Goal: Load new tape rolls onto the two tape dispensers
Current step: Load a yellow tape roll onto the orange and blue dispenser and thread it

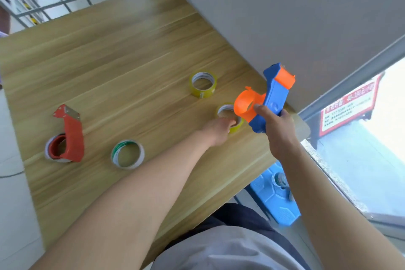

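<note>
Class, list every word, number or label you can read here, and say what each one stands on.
None can be read.
Red sign outside the window: white lettering, blurred.
Far yellow tape roll: core print too small.
Green and white tape roll: markings blurred.

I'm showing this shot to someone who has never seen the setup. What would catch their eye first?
Probably the blue and orange tape dispenser, held up in the right hand above the table's right edge. Next, the left hand reaching to a yellow tape roll on the wooden table. At far left a red dispenser lies on the table, a green-and-white roll beside it.
</note>
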`<control>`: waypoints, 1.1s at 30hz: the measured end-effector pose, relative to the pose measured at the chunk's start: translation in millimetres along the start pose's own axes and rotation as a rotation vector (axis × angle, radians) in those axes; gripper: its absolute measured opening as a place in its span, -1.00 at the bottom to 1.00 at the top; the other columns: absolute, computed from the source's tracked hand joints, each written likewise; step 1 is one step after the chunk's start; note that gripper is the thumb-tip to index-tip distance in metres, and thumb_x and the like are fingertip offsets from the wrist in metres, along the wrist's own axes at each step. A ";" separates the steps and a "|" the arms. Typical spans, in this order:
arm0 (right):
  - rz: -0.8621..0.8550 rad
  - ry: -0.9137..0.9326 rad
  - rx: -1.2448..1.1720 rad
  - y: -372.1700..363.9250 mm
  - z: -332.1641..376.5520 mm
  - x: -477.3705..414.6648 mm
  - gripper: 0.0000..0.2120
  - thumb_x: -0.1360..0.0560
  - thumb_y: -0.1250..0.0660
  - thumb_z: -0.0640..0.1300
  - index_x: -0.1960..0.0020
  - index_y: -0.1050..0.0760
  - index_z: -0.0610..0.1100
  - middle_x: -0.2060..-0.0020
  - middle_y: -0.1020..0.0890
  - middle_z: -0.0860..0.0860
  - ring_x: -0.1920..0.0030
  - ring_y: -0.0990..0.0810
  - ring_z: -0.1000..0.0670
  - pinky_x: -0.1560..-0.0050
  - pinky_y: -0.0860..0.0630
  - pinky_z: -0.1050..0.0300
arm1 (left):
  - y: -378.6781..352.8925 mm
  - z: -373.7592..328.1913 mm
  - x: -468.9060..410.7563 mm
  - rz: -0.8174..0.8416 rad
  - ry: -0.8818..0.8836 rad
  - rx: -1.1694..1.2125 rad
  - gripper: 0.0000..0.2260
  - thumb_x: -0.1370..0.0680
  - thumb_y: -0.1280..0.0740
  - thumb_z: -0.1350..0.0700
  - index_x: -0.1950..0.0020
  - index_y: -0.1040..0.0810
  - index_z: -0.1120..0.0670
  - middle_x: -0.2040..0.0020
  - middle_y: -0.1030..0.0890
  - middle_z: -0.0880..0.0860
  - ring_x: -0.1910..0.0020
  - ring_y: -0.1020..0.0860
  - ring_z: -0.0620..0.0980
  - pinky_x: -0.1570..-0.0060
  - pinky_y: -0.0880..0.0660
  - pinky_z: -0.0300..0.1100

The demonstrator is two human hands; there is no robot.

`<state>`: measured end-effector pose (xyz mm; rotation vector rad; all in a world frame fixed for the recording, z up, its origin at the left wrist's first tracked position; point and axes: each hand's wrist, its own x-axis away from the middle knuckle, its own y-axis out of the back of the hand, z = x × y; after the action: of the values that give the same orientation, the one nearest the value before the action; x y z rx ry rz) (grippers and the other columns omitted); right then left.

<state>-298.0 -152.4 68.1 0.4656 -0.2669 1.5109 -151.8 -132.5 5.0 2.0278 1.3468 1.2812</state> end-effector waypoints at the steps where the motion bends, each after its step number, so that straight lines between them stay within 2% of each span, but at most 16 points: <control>1: -0.008 -0.004 0.002 6.9 -0.6 -1.5 -0.62 -0.20 -0.46 0.07 0.09 -0.49 -0.09 0.28 -0.52 0.01 0.28 -0.52 -0.04 0.20 -0.43 0.06 | -2.7 -2.3 -4.8 0.032 0.023 -0.034 -0.59 -0.57 -0.13 0.22 -0.43 -0.27 0.07 -0.42 -0.37 0.16 -0.38 -0.35 0.17 -0.27 -0.34 -0.05; 6: -0.012 0.006 0.010 25.2 -4.6 -8.2 -0.63 -0.19 -0.45 0.08 0.13 -0.46 -0.10 0.33 -0.49 0.00 0.31 -0.50 -0.06 0.21 -0.44 0.03 | -12.2 -1.7 -19.6 0.028 0.078 -0.179 -0.62 -0.56 -0.24 0.14 -0.37 -0.35 0.16 -0.38 -0.39 0.22 -0.38 -0.32 0.21 -0.34 -0.28 0.00; 9: 0.003 0.008 0.030 26.2 -5.7 -10.6 -0.61 -0.19 -0.44 0.09 0.11 -0.46 -0.11 0.33 -0.48 0.01 0.32 -0.48 -0.05 0.21 -0.43 0.02 | -17.8 3.1 -21.9 0.038 0.047 -0.307 -0.72 -0.56 -0.20 0.18 -0.26 -0.44 0.19 -0.30 -0.45 0.22 -0.32 -0.36 0.23 -0.26 -0.37 0.05; 12: 0.022 0.011 0.052 24.1 -4.4 -11.7 -0.57 -0.19 -0.43 0.10 0.06 -0.48 -0.13 0.30 -0.49 -0.01 0.32 -0.48 -0.04 0.23 -0.44 0.05 | -18.6 7.9 -18.4 -0.027 0.047 -0.259 -0.77 -0.56 -0.15 0.25 -0.15 -0.51 0.20 -0.21 -0.53 0.23 -0.24 -0.43 0.23 -0.14 -0.40 0.01; 14: 0.022 0.016 0.058 22.0 -2.0 -13.1 -0.60 -0.21 -0.44 0.09 0.07 -0.48 -0.12 0.29 -0.50 0.00 0.33 -0.49 -0.02 0.26 -0.43 0.09 | -11.6 10.1 -14.1 -0.112 0.073 -0.111 -0.78 -0.56 -0.18 0.22 -0.15 -0.52 0.20 -0.20 -0.55 0.24 -0.23 -0.46 0.24 -0.13 -0.42 -0.02; 16: 0.033 0.022 0.049 17.3 2.0 -14.7 -0.65 -0.25 -0.45 0.06 0.07 -0.48 -0.10 0.29 -0.51 0.01 0.35 -0.49 0.00 0.27 -0.42 0.12 | 1.3 12.1 -7.4 -0.228 0.084 0.079 -0.83 -0.55 -0.23 0.20 -0.07 -0.55 0.21 -0.14 -0.59 0.25 -0.15 -0.51 0.22 -0.02 -0.42 -0.07; 18: 0.057 0.027 0.019 8.3 6.6 -15.2 -0.67 -0.29 -0.45 0.02 0.04 -0.48 -0.11 0.26 -0.51 0.00 0.32 -0.50 0.00 0.23 -0.43 0.09 | 17.6 17.4 2.6 -0.314 0.099 0.250 -0.89 -0.54 -0.26 0.20 0.16 -0.54 0.16 0.09 -0.59 0.23 0.07 -0.53 0.17 0.19 -0.31 -0.13; 20: 0.079 0.027 -0.002 -4.5 10.7 -13.6 -0.65 -0.32 -0.46 0.00 -0.02 -0.50 -0.13 0.23 -0.52 0.00 0.27 -0.50 0.00 0.19 -0.41 0.09 | 33.7 24.8 13.6 -0.377 0.119 0.361 -0.81 -0.52 -0.29 0.19 0.30 -0.44 0.12 0.26 -0.46 0.14 0.23 -0.40 0.08 0.25 -0.21 -0.15; 21: 0.092 0.031 -0.006 -12.2 12.4 -11.9 -0.65 -0.34 -0.45 -0.01 -0.04 -0.50 -0.14 0.22 -0.52 0.00 0.26 -0.50 0.00 0.18 -0.41 0.10 | 41.6 28.7 19.2 -0.410 0.133 0.416 -0.82 -0.51 -0.30 0.19 0.30 -0.46 0.14 0.27 -0.43 0.12 0.25 -0.35 0.05 0.24 -0.21 -0.14; 23: 0.124 0.049 -0.005 -28.7 15.9 -7.8 -0.69 -0.36 -0.44 -0.02 -0.03 -0.51 -0.13 0.23 -0.52 0.02 0.26 -0.50 0.00 0.18 -0.40 0.12 | 57.1 36.3 32.2 -0.484 0.157 0.558 -0.91 -0.51 -0.31 0.20 0.16 -0.56 0.20 0.24 -0.46 0.13 0.23 -0.35 0.02 0.22 -0.24 -0.15; 28: 0.235 0.082 0.019 -71.1 28.0 5.7 -0.78 -0.34 -0.43 0.00 0.09 -0.51 -0.06 0.29 -0.51 0.06 0.26 -0.48 0.00 0.16 -0.39 0.10 | 92.1 56.6 79.5 -0.704 0.194 0.994 -0.83 -0.54 -0.28 0.23 -0.03 -0.57 0.31 0.15 -0.55 0.14 0.16 -0.45 0.00 0.11 -0.35 -0.15; 31: 0.311 0.094 0.023 -96.4 33.4 16.1 -0.74 -0.33 -0.43 0.00 0.05 -0.50 -0.07 0.27 -0.51 0.06 0.25 -0.48 0.01 0.15 -0.39 0.10 | 108.4 68.8 109.6 -0.751 0.233 1.295 -0.86 -0.56 -0.26 0.20 0.01 -0.55 0.25 0.19 -0.57 0.11 0.24 -0.53 0.00 0.19 -0.47 -0.16; 33: 0.359 0.107 0.024 -112.9 36.4 24.2 -0.72 -0.33 -0.44 0.00 0.02 -0.51 -0.09 0.26 -0.51 0.06 0.25 -0.48 0.01 0.15 -0.39 0.10 | 118.0 75.7 129.3 -0.792 0.243 1.426 -0.90 -0.55 -0.27 0.17 0.07 -0.54 0.17 0.17 -0.58 0.09 0.21 -0.56 0.00 0.19 -0.51 -0.14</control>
<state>-180.5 -146.8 96.7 0.3664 -0.2582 1.8846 -11.0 -62.5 112.8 1.4512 3.2739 0.0547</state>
